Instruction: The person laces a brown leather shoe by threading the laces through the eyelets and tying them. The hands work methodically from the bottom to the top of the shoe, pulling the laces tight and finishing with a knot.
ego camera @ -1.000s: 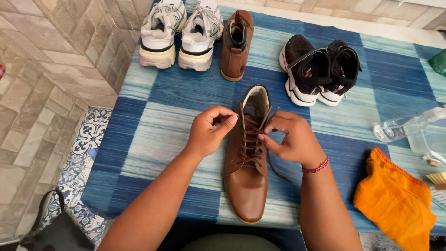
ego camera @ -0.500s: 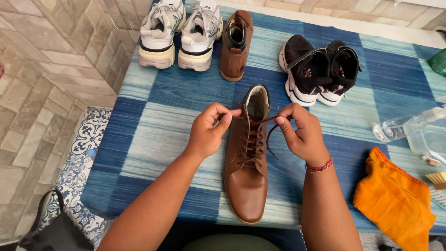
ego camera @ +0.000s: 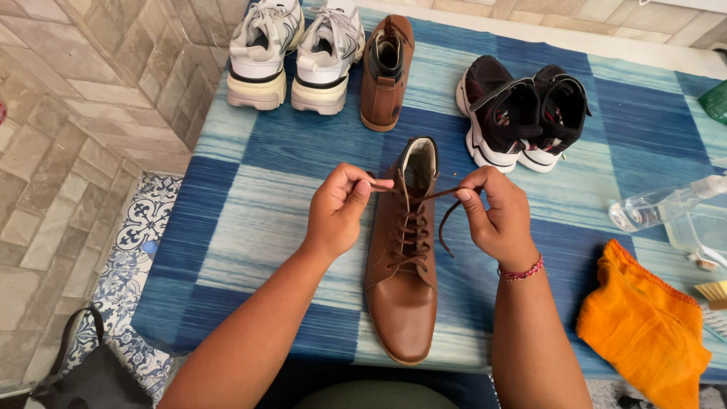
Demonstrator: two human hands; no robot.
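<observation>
Left hand [ego camera: 341,212] and right hand [ego camera: 496,216] each pinch a lace [ego camera: 443,194] end over the brown boot [ego camera: 405,257]; hands slightly wider apart than before; knot seemingly unformed.

Back of the blue checked cloth [ego camera: 250,204]: white chunky sneakers [ego camera: 295,49], a lone brown boot [ego camera: 386,72], black sneakers [ego camera: 522,113]. Over at the right, an orange rag [ego camera: 644,329] and a clear spray bottle [ego camera: 666,204] (lying flat). Black bag [ego camera: 83,375] on the tiled floor.

A brown leather boot [ego camera: 403,288] lies toe toward the person; its dark laces [ego camera: 424,198] stretch taut between both hands' fingertips.
</observation>
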